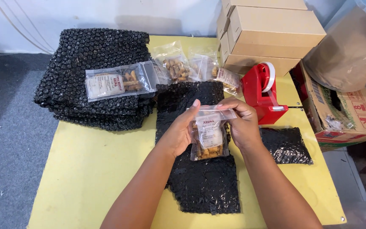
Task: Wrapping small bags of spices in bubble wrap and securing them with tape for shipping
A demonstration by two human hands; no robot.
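Note:
Both my hands hold one clear snack pouch (209, 136) with a white label and brown snack pieces inside, upright above a long black bubble-wrap sheet (204, 186) on the yellow table (94, 169). My left hand (179, 132) grips the pouch's left edge. My right hand (241, 124) pinches its top right corner.
A stack of black bubble-wrap sheets (90, 55) lies at the back left with a snack pouch (117, 81) on top. More pouches (178, 65) lie behind. A red tape dispenser (263, 91), stacked cardboard boxes (272, 36), a wrapped black bundle (285, 145) and an open carton (346, 114) stand right.

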